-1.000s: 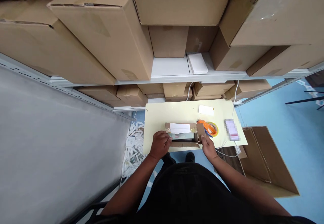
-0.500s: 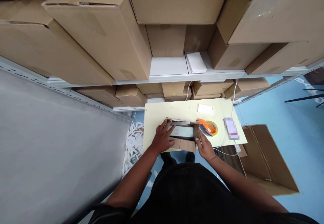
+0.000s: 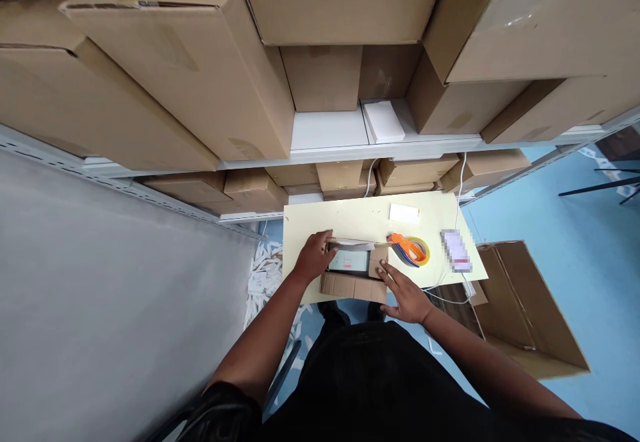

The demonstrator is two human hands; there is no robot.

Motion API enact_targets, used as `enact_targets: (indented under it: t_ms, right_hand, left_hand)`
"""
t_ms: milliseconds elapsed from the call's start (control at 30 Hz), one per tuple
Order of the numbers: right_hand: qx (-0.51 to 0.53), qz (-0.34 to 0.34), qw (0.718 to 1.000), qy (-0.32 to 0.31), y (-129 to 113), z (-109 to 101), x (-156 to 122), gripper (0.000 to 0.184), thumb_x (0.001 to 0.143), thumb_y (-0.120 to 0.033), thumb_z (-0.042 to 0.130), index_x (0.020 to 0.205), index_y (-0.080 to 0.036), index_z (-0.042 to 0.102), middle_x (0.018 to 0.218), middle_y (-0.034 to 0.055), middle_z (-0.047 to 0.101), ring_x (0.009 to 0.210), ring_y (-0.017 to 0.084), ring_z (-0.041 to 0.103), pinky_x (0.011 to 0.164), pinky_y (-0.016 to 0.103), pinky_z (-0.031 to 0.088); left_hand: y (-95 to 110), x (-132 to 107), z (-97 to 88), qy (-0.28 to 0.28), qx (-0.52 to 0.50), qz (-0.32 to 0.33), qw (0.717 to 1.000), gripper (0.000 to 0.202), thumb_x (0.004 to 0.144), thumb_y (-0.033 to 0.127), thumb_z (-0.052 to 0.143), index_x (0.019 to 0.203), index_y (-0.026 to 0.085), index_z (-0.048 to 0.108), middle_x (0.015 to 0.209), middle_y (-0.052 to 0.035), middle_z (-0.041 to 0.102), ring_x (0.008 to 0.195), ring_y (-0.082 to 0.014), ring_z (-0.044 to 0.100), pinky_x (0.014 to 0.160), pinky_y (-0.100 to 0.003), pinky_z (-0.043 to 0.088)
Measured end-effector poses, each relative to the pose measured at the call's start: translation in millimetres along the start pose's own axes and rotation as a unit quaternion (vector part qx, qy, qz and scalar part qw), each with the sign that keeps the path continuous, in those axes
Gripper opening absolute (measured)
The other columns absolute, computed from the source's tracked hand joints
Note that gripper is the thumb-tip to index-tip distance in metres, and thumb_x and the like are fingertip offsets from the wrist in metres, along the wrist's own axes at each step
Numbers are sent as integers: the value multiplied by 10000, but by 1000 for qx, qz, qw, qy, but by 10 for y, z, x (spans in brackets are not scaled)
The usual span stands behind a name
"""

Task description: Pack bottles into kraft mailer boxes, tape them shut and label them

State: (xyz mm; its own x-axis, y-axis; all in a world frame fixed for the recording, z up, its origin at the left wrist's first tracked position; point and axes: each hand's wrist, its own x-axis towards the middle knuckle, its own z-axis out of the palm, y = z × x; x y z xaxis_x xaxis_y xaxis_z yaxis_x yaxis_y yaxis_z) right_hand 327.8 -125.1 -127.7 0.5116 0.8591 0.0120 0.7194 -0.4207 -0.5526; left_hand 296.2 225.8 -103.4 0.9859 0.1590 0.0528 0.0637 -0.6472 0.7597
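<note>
A small open cardboard box (image 3: 353, 287) lies near the front edge of the pale yellow table. Inside it rests a pale green packet (image 3: 349, 260) with a small reddish mark. My left hand (image 3: 314, 257) is closed around the box's left end, thumb and fingers at its rim. At the opposite end, my right hand (image 3: 406, 293) lies with fingers spread against the right flap, which is folded inward over part of the packet. Its thumb is apart, low by the front corner. The front flap hangs outward, and a white strip shows along the back edge.
Orange-handled scissors (image 3: 407, 247) lie on a yellow tape roll (image 3: 425, 253). A white card (image 3: 405, 213) and a blurred phone (image 3: 456, 251) with a cable are on the table (image 3: 305, 219). Shelves of cartons (image 3: 340, 12) rise behind; an open carton (image 3: 535, 315) stands right.
The right flap has folded inward under my right hand's fingers. My left hand has shifted left from over the packet to the box's left end. The front flap tilts further outward.
</note>
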Motion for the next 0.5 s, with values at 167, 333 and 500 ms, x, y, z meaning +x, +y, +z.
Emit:
enact_targets:
  t_ms: [167,333,500]
  right_hand:
    - [4,53,996,67,-4,77,9,811,925,-404,643,1621,-200,281,1663,200,310,1506,367,375,1152,576,454]
    - [59,139,973,172,-53,82,242,583,968,-469,589,1459,-187,452,1468,204,495,1388,335,499,1078,533,528]
    - [66,141,974,165,-35,31,343,464,1021,-456,493,1412,-205,488,1420,187,511,1342,322,523,1115,543,491]
  left_hand:
    - [-35,-266,-1,7,25,40,999,350,990,304,553,1318,262,668,1369,-70,647,1311,-247,557,1157,-502,474]
    - [-73,-485,-15,-34,17,64,997,363,1011,337,524,1325,243,680,1565,-92,505,1446,-285,455,1199,-563,422]
    - [-107,-603,-6,-51,-26,76,995,433,1050,342,435,1444,242,583,1641,-90,404,1509,-272,384,1213,-555,403]
